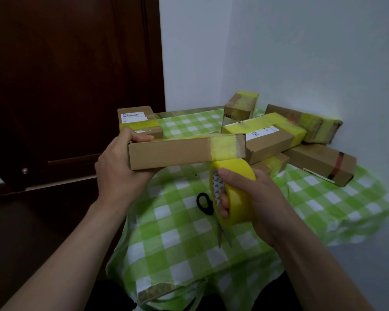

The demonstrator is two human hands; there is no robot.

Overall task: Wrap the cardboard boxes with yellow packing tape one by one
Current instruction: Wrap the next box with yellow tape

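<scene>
Left hand (119,167): fingers curled round end of long brown cardboard box (171,153); it looked light, stiff. Right hand (263,198): fingers hooked through rigid yellow packing tape roll (238,191).

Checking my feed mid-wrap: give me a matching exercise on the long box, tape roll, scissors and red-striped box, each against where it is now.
Things:
1 long box
2 tape roll
3 scissors
4 red-striped box

Places:
A on the tablecloth, partly hidden behind the roll
B held by the left hand, above the table
C near the tablecloth's right edge, no hand on it
D gripped by the right hand

Pairs: 1-B; 2-D; 3-A; 4-C
</scene>
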